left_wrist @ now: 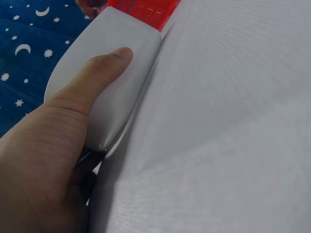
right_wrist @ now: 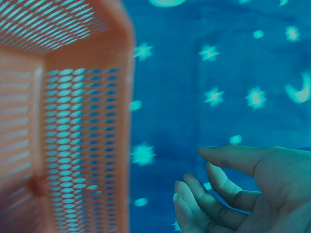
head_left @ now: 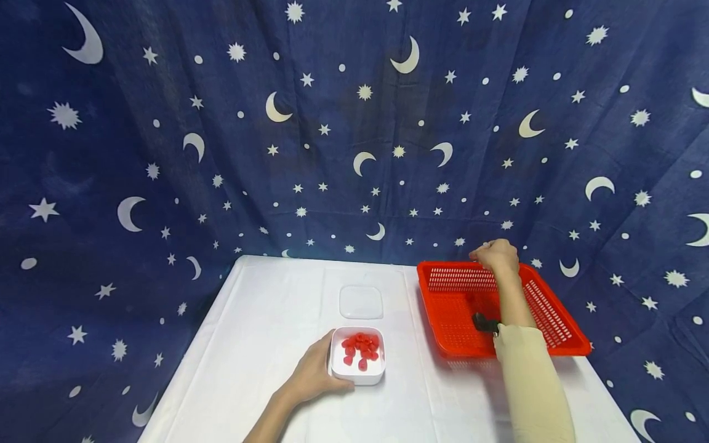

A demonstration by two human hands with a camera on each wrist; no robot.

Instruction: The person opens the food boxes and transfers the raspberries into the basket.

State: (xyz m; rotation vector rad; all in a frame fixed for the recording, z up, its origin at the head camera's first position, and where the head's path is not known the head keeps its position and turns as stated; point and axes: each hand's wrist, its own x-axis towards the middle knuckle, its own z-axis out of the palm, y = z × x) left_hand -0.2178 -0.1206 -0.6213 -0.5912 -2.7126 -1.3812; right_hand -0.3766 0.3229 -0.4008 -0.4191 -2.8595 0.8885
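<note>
A small white square box (head_left: 357,376) stands on the white table, with several small red pieces (head_left: 362,344) inside. My left hand (head_left: 317,369) grips it from the left; the thumb presses its near wall, as the left wrist view also shows on the white box (left_wrist: 116,58). Over the far rim of a red slotted basket (head_left: 454,311) is my right hand (head_left: 498,253). In the right wrist view the right hand (right_wrist: 243,191) has loosely bent fingers, the thumb apart from them and nothing between, beside the basket's rim (right_wrist: 125,145).
Behind the box a clear flat lid (head_left: 361,302) lies on the white tablecloth (head_left: 277,320). A dark blue curtain (head_left: 332,135) with moons and stars hangs along the table's back and sides. My right forearm (head_left: 532,381) crosses over the basket's near edge.
</note>
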